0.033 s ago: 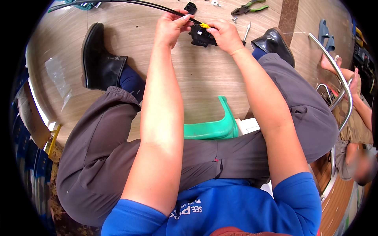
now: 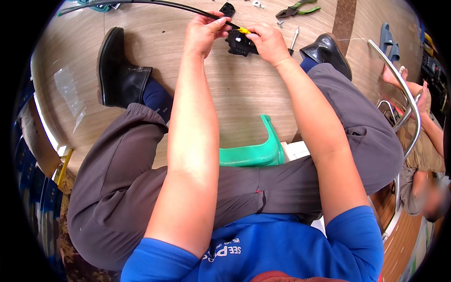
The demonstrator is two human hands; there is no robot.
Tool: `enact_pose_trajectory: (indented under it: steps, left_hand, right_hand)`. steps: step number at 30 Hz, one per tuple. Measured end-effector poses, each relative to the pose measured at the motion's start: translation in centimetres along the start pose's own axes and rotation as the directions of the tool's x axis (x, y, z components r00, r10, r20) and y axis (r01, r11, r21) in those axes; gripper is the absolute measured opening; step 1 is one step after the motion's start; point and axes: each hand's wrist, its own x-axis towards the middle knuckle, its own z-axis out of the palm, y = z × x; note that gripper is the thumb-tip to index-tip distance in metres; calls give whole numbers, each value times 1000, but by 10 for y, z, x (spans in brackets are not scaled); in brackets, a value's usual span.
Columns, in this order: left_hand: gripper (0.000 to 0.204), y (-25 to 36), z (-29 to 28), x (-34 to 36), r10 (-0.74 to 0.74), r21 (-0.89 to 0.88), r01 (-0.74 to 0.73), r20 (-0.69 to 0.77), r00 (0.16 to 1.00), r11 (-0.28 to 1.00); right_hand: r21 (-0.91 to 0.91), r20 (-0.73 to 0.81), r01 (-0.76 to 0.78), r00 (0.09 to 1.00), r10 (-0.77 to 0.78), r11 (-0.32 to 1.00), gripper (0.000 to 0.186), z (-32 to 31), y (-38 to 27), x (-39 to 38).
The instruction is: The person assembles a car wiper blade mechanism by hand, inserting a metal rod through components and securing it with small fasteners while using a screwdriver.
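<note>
My left hand (image 2: 205,35) is closed around a pair of thin black cables (image 2: 181,6), which arc in from the upper left. At the cable end is a small yellow connector (image 2: 244,30), pinched between the thumb and fingers of my right hand (image 2: 269,43). Just below the connector sits a black ridged housing (image 2: 238,43) with a small white spot on it. Part of that housing is hidden by my right fingers, and I cannot tell whether they touch it. A smaller black part (image 2: 227,9) lies beyond my left fingertips.
Green-handled pliers (image 2: 297,8), a screwdriver (image 2: 294,39) and small metal pieces (image 2: 280,23) lie on the floor. A green plastic stool (image 2: 253,155) is between my legs. At right are a bent metal tube frame (image 2: 416,117), slippers (image 2: 388,42) and another person (image 2: 425,141).
</note>
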Motion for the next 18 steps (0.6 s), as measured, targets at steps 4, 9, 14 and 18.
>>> enact_pose_trajectory:
  steps: [4, 9, 14, 18]
  left_hand:
    - [9, 2, -5, -3, -21, -128, 15, -41, 999, 992]
    - [4, 1, -10, -4, -37, -190, 30, -32, 999, 981]
    - [3, -2, -19, -4, -10, -200, 15, 24, 1000, 980]
    - [2, -5, -21, -5, -6, -222, 10, 17, 1000, 975]
  right_hand:
    - [-33, -75, 43, 996, -45, 999, 12, 7, -7, -2]
    - [-45, -114, 75, 990, -79, 996, 12, 10, -8, -4]
    - [-47, -118, 79, 989, -84, 996, 14, 12, -7, -4]
    - [-35, -115, 39, 992, -43, 999, 14, 13, -7, -3]
